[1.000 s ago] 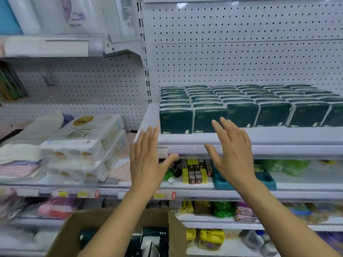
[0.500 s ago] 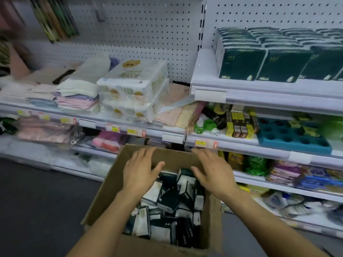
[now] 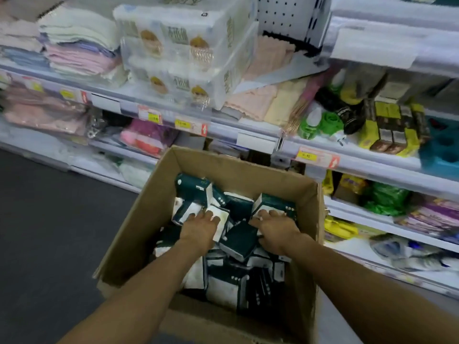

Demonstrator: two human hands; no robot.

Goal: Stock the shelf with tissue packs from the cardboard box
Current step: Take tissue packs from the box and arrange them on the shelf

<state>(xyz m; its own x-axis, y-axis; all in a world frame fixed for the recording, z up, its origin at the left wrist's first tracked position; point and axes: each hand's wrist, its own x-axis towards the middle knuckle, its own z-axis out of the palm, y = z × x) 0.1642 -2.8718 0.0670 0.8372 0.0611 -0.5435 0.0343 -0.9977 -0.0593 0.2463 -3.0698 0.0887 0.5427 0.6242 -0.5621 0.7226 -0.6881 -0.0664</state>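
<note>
Shop aisle, cardboard box [image 3: 248,171], tissue packs [image 3: 239,240] under left hand [image 3: 200,228], right hand [image 3: 277,228]

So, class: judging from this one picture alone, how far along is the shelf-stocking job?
Done: nothing can be confirmed, since the stocked shelf is out of view here. In hand: both hands are down in the cardboard box; the left hand and right hand rest on the green-and-white tissue packs, their grip hidden. Left: many packs still fill the box, so plenty of trips remain.
</note>
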